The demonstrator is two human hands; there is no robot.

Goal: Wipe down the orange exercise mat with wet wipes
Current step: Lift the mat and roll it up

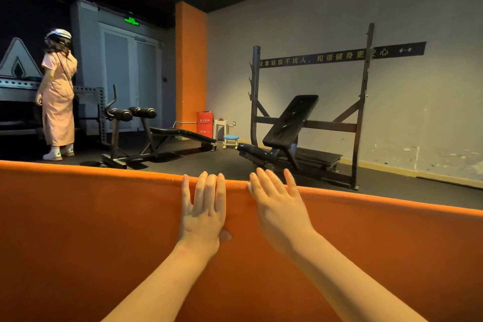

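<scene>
Incline bench [290, 123] in rack [363, 102]; sit-up bench [180, 134]; person in pink [58, 91].

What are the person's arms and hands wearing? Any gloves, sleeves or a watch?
Nothing at all. The left hand and the right hand are bare, with no gloves or rings showing. The left forearm and the right forearm are bare too: no sleeves, watch or bracelet in view.
</scene>
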